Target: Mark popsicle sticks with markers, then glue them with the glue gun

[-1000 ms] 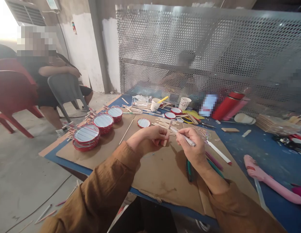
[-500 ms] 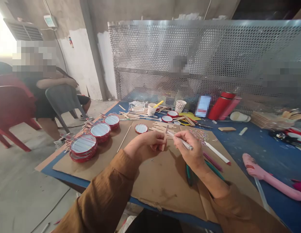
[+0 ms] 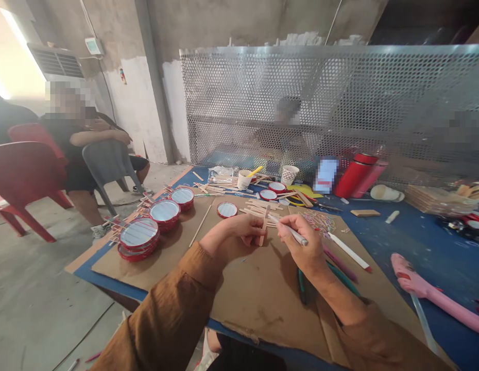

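my left grip (image 3: pixel 245 228) pinches the stick (image 3: pixel 265 220) above the cardboard (image 3: pixel 262 299) and my right grip (image 3: pixel 304 245) pinches the pen (image 3: pixel 298 237), whose push could twist the stick if i hold it loosely.

A flat tan wooden stick (image 3: pixel 264 226) is being held upright by the left hand (image 3: pixel 249 230), above brown cardboard (image 3: pixel 258 293).
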The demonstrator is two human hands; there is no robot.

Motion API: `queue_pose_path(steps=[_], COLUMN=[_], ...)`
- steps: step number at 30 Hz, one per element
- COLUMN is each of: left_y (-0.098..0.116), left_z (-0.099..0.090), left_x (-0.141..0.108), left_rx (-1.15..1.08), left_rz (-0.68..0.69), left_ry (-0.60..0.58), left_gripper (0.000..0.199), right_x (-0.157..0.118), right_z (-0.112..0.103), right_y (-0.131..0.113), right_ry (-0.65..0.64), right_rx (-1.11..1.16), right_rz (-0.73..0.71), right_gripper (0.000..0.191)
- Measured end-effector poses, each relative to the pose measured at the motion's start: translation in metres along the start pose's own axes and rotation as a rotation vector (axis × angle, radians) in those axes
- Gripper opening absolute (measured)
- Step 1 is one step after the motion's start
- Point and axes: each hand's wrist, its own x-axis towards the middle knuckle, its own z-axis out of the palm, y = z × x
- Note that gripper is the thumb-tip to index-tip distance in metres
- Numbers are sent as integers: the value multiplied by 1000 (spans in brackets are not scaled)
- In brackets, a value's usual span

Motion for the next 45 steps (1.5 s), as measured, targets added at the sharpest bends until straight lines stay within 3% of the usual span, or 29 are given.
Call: queue_pose_path(steps=[22, 31, 36, 45], left_y=[-2, -3, -8, -1], left_z=[5, 1, 4, 3], left_x=[1, 6, 7, 2], left_rx=[-81, 22, -71, -49], left_rz=[18, -46, 10, -9], left_ry=[46, 29, 48, 48], left_gripper=[14, 17, 11, 15], right_x=[-1, 0, 1, -1], right_z=[3, 5, 7, 5], right_y=[5, 9, 8, 9], right_ry=[-20, 1, -16, 65], right_rx=[7, -5, -19, -28], right_rz=[11, 21, 13, 47], right_gripper=[16, 20, 19, 21])
